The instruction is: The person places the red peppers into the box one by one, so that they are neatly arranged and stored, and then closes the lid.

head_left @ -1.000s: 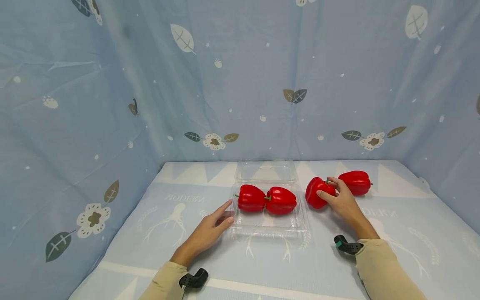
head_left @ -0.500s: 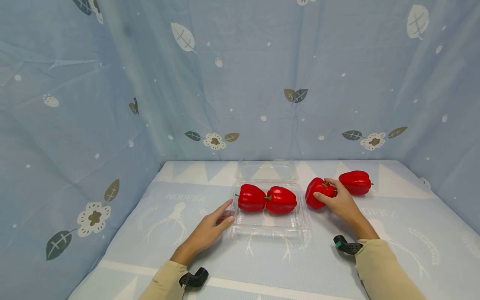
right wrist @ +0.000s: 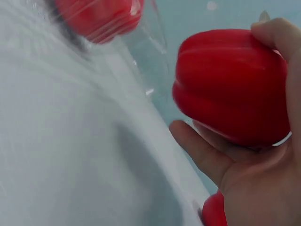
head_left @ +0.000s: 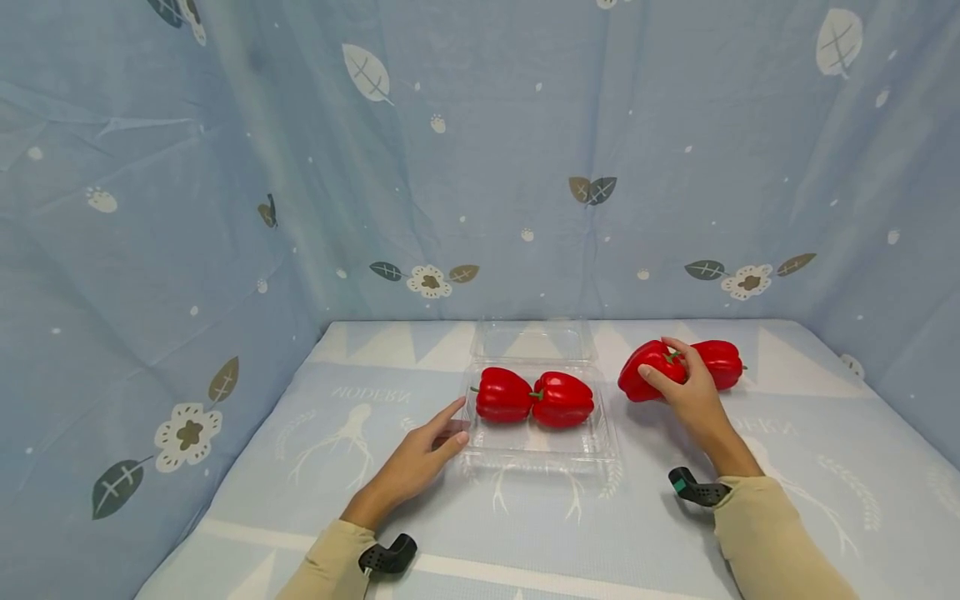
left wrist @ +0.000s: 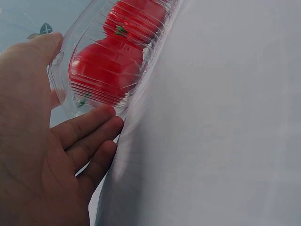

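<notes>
My right hand grips a red bell pepper with a green stem, thumb and fingers around it. In the right wrist view this pepper is raised off the table. My left hand rests at the left side of a clear plastic clamshell box, fingers fairly straight. Its fingertips touch the box's side wall in the left wrist view, and the thumb is at the rim. Inside the box lie two red bell peppers, a left one and a right one.
Another red bell pepper lies on the table at the back right, partly behind my right hand. The box's lid is folded back towards the patterned cloth wall. A pale printed cloth covers the table.
My right hand has lifted its bell pepper up off the table and slightly to the right, away from the box. My left hand has stayed at the box.
</notes>
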Action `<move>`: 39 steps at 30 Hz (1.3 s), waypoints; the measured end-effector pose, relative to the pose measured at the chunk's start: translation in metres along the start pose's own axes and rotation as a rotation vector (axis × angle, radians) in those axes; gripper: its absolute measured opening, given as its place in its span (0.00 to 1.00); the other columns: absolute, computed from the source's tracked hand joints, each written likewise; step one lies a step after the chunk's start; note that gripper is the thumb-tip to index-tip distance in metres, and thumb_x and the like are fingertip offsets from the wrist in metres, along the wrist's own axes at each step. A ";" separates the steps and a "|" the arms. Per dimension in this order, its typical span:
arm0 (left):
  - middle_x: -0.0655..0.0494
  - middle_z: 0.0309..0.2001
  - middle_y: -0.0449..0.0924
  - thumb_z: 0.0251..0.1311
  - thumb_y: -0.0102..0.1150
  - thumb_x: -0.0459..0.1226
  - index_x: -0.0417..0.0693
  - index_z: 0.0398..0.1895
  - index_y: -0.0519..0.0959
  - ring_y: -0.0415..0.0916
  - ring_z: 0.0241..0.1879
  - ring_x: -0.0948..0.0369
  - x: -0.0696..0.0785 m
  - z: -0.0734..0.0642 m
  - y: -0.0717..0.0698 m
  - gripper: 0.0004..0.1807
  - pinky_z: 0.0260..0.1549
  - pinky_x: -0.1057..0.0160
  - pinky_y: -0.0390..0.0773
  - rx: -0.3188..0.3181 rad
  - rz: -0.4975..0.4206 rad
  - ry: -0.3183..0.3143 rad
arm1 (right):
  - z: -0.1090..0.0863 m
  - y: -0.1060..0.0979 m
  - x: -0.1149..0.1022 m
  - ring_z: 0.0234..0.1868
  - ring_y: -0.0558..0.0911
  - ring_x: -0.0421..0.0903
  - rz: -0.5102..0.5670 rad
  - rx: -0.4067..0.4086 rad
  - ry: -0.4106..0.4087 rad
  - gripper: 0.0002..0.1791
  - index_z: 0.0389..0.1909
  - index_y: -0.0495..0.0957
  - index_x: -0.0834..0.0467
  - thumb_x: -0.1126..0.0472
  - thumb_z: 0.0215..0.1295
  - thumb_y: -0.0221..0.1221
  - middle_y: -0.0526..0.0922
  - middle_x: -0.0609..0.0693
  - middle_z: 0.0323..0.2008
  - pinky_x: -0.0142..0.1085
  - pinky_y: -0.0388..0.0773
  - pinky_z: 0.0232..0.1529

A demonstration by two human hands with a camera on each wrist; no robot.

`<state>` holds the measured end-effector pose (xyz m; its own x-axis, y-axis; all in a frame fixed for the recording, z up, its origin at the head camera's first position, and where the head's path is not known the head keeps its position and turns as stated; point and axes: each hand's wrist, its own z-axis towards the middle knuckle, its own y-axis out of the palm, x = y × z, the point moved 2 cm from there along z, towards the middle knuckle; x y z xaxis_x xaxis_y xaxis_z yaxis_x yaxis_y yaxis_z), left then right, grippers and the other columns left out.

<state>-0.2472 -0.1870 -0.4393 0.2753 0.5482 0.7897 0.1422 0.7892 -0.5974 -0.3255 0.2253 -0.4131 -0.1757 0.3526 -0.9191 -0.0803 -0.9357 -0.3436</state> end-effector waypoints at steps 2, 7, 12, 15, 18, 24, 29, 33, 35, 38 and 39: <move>0.54 0.61 0.78 0.74 0.54 0.47 0.60 0.79 0.57 0.76 0.59 0.55 0.000 0.000 0.000 0.33 0.61 0.46 0.70 0.001 0.000 0.000 | 0.001 0.000 -0.002 0.68 0.60 0.64 0.035 0.001 -0.013 0.47 0.80 0.48 0.52 0.44 0.68 0.62 0.58 0.63 0.71 0.32 0.80 0.47; 0.54 0.61 0.78 0.74 0.54 0.48 0.60 0.79 0.57 0.76 0.59 0.55 0.001 0.000 -0.001 0.33 0.62 0.47 0.70 -0.003 -0.007 -0.001 | 0.001 0.001 -0.006 0.69 0.58 0.63 0.100 0.006 -0.022 0.46 0.80 0.49 0.47 0.45 0.68 0.63 0.57 0.61 0.72 0.26 0.79 0.42; 0.54 0.62 0.78 0.74 0.54 0.48 0.61 0.79 0.57 0.76 0.59 0.56 -0.001 0.000 0.000 0.33 0.62 0.46 0.70 0.003 0.002 -0.005 | 0.001 0.003 -0.012 0.70 0.56 0.63 0.171 -0.027 -0.035 0.46 0.81 0.47 0.46 0.47 0.70 0.62 0.54 0.61 0.73 0.30 0.81 0.44; 0.54 0.62 0.78 0.74 0.53 0.47 0.60 0.79 0.57 0.76 0.59 0.55 -0.002 0.000 0.000 0.33 0.61 0.46 0.70 0.007 0.011 -0.003 | 0.000 0.005 -0.017 0.68 0.59 0.59 0.261 -0.077 -0.057 0.42 0.81 0.46 0.47 0.51 0.74 0.58 0.54 0.60 0.73 0.34 0.82 0.46; 0.54 0.61 0.78 0.74 0.54 0.47 0.60 0.79 0.58 0.76 0.59 0.56 -0.001 0.000 0.000 0.33 0.61 0.47 0.71 0.009 0.008 -0.005 | -0.001 0.007 -0.021 0.66 0.62 0.53 0.397 -0.135 -0.076 0.38 0.80 0.47 0.49 0.57 0.77 0.53 0.54 0.58 0.72 0.38 0.82 0.48; 0.53 0.61 0.78 0.74 0.54 0.47 0.58 0.79 0.58 0.76 0.59 0.55 0.000 0.000 0.000 0.33 0.61 0.46 0.71 0.004 0.010 0.000 | -0.002 0.008 -0.027 0.66 0.62 0.50 0.590 -0.211 -0.070 0.37 0.81 0.43 0.52 0.66 0.74 0.44 0.52 0.55 0.73 0.44 0.81 0.52; 0.52 0.62 0.78 0.74 0.53 0.47 0.57 0.79 0.57 0.76 0.59 0.54 -0.001 0.001 0.000 0.33 0.62 0.45 0.70 0.004 0.009 0.001 | -0.003 0.009 -0.031 0.68 0.60 0.51 0.671 -0.245 -0.061 0.38 0.81 0.40 0.52 0.66 0.74 0.39 0.49 0.56 0.74 0.49 0.78 0.55; 0.53 0.62 0.78 0.74 0.53 0.47 0.58 0.79 0.57 0.76 0.59 0.54 -0.001 0.001 0.000 0.34 0.62 0.45 0.70 0.003 0.009 0.000 | -0.004 0.012 -0.034 0.68 0.60 0.51 0.662 -0.234 -0.048 0.37 0.81 0.41 0.52 0.63 0.76 0.44 0.49 0.56 0.74 0.50 0.79 0.54; 0.54 0.62 0.78 0.74 0.54 0.47 0.58 0.79 0.58 0.76 0.59 0.54 -0.001 0.001 0.000 0.33 0.62 0.45 0.70 0.004 0.009 -0.002 | -0.004 0.014 -0.034 0.67 0.61 0.51 0.634 -0.222 -0.054 0.37 0.81 0.42 0.54 0.61 0.77 0.47 0.51 0.56 0.74 0.50 0.79 0.53; 0.55 0.61 0.78 0.74 0.54 0.48 0.60 0.79 0.58 0.76 0.59 0.55 -0.002 0.001 0.000 0.34 0.62 0.46 0.70 0.007 0.009 -0.006 | -0.005 0.015 -0.034 0.67 0.62 0.52 0.586 -0.199 -0.079 0.37 0.80 0.45 0.55 0.59 0.77 0.50 0.53 0.57 0.73 0.49 0.81 0.50; 0.55 0.61 0.78 0.74 0.54 0.48 0.60 0.79 0.58 0.76 0.59 0.55 -0.002 0.001 0.000 0.34 0.62 0.46 0.70 0.008 0.010 -0.005 | -0.005 0.015 -0.034 0.67 0.62 0.52 0.572 -0.193 -0.087 0.37 0.80 0.46 0.55 0.58 0.77 0.51 0.53 0.57 0.73 0.48 0.81 0.50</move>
<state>-0.2486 -0.1880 -0.4406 0.2717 0.5577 0.7843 0.1315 0.7858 -0.6043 -0.3156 0.1987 -0.3877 -0.2187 -0.2141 -0.9520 0.2282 -0.9598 0.1634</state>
